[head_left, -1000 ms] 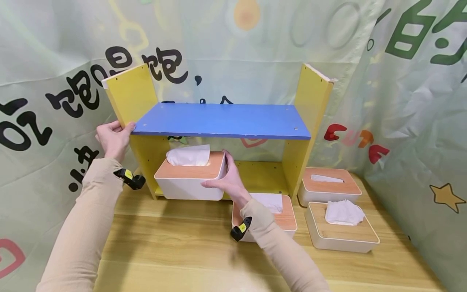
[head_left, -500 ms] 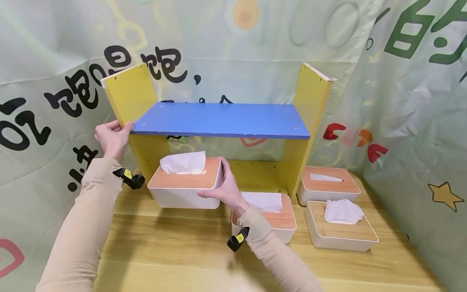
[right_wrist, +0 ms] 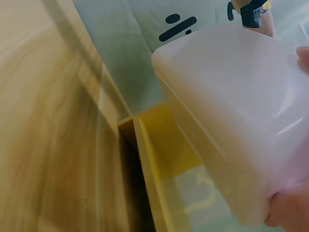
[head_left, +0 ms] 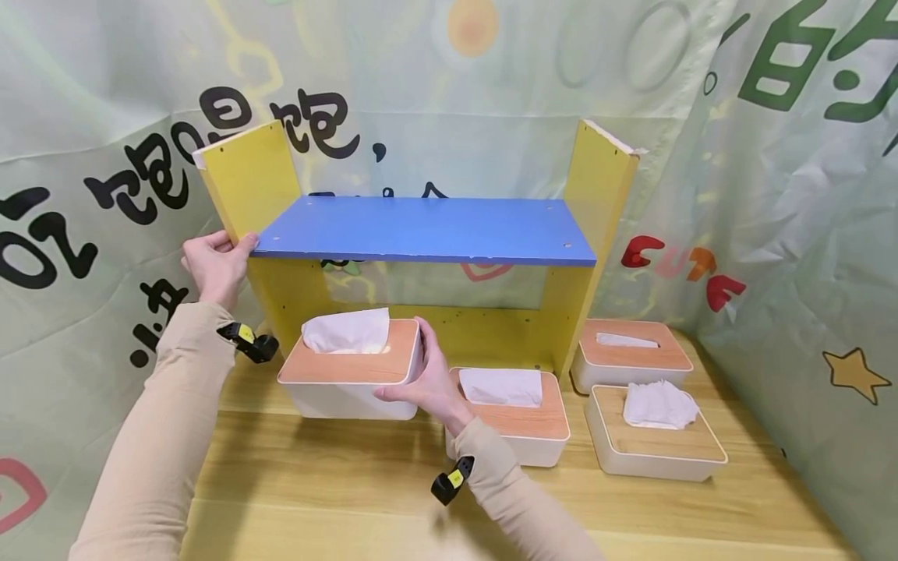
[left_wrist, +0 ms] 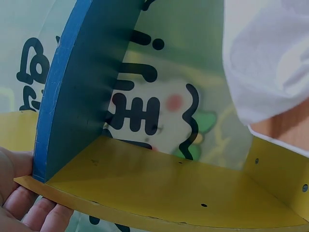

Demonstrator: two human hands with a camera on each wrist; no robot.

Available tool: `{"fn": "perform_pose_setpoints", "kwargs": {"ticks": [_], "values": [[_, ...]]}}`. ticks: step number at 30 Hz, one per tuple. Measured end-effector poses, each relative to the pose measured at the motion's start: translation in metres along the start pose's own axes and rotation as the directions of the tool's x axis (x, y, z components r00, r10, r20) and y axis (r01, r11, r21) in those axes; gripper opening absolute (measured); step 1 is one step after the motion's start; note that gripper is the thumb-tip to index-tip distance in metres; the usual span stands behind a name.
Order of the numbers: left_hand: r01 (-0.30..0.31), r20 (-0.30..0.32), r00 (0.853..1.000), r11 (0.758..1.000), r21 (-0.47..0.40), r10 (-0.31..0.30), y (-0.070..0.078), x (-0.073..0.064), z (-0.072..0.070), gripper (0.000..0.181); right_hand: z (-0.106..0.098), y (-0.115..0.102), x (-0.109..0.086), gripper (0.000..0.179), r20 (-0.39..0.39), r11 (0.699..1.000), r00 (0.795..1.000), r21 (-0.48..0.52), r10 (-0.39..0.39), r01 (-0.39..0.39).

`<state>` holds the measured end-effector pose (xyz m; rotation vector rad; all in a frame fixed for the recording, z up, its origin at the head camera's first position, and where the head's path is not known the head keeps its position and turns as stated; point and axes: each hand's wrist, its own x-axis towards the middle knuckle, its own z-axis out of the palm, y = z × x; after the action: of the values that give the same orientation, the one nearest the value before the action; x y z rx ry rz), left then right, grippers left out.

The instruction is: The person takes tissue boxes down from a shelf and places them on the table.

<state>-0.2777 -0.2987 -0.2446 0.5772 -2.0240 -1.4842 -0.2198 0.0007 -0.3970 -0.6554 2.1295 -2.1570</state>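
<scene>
My right hand grips a white tissue box by its right end, thumb on the front wall and fingers around the side. The box has a wooden lid with a white tissue poking out, and it is held in front of the lower compartment. In the right wrist view, the smooth white body of the tissue box fills much of the picture. My left hand holds the left side of the yellow and blue shelf. The left wrist view has its thumb at the blue board's corner and its fingers around the yellow panel's edge.
A second tissue box stands on the wooden table before the shelf's right part. Right of the shelf are two more, a rear tissue box and a front tissue box. Printed cloth hangs behind everything.
The right hand has brought the tissue box down and toward me, away from the shelf's lower compartment and slightly left. My left hand has stayed on the shelf's side.
</scene>
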Motion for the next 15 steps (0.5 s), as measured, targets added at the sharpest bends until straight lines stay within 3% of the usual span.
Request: {"fn": "perform_pose_setpoints", "kwargs": {"ticks": [15], "values": [[-0.007, 0.005, 1.0, 1.0, 0.003, 0.007, 0.0, 0.0, 0.0, 0.05, 0.012, 0.017, -0.009, 0.124, -0.008, 0.998, 1.0, -0.055, -0.002, 0.001]]}}
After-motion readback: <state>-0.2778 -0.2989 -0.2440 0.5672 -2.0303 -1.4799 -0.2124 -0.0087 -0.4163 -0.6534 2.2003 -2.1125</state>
